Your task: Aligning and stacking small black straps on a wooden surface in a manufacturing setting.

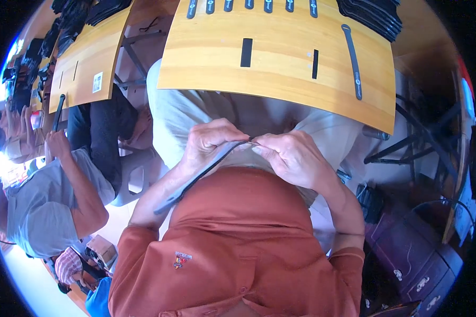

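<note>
Strap (200,175) pinched by left hand (211,140) and right hand (291,156).

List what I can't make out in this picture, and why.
Head view: one tip of the grey strap, hidden by the pinching left hand and right hand.
Head view: upper ends of the row of dark straps, cut off by the top edge.
Head view: far part of the black stack, cut off likewise.
Head view: seated co-worker's head, lost in the left rim.
</note>
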A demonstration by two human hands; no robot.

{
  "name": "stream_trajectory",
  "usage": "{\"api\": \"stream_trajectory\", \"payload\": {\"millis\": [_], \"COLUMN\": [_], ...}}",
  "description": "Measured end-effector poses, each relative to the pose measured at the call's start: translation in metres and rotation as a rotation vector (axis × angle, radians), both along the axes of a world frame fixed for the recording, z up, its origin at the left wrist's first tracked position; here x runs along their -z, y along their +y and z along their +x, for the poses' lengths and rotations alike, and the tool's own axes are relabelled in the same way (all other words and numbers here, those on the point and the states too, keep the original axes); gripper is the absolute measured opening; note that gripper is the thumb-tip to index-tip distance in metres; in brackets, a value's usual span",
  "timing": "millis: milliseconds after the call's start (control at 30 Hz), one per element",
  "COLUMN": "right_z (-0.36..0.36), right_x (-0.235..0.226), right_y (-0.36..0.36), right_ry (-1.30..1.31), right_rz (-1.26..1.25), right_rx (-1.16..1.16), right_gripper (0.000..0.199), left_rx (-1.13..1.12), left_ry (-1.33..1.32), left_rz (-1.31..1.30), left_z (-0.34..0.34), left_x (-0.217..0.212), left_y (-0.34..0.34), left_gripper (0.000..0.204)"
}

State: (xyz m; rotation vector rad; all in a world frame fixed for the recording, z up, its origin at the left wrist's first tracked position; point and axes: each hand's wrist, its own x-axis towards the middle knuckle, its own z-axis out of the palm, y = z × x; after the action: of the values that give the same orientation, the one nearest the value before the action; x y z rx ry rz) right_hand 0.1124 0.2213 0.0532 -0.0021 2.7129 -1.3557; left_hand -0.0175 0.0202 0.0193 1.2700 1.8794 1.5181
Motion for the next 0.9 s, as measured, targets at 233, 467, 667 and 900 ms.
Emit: {"api": "stream_trajectory", "payload": {"millis": [233, 467, 667, 900], "right_z": [-0.007, -0.004, -0.007, -0.012], "right_x": [0.021, 0.034, 0.021, 0.034], "right_y": [-0.004, -0.019, -0.023, -0.035], "right_ry": [-0.060, 0.011, 0.107, 0.363], "right_rz": [-0.510, -0.582, -0.501, -0.439], "right_rx": [0.012, 0.104, 0.188, 0.282], "right_gripper": [0.019, 0.020, 0.023, 0.029], "left_rx": [-0.107, -0.138, -0.116, -0.273], "left_ry": [-0.091, -0.653, -0.885, -0.783], "left_rz": [0.038, 0.211, 0.320, 0.124], "left_z": [0.007, 0.012, 0.013, 0.019], "left_x": [-0.016, -0.002, 0.011, 0.001], "left_y": [0.004, 0.006, 0.007, 0.009], "left_gripper": [0.012, 0.008, 0.008, 0.019]}}
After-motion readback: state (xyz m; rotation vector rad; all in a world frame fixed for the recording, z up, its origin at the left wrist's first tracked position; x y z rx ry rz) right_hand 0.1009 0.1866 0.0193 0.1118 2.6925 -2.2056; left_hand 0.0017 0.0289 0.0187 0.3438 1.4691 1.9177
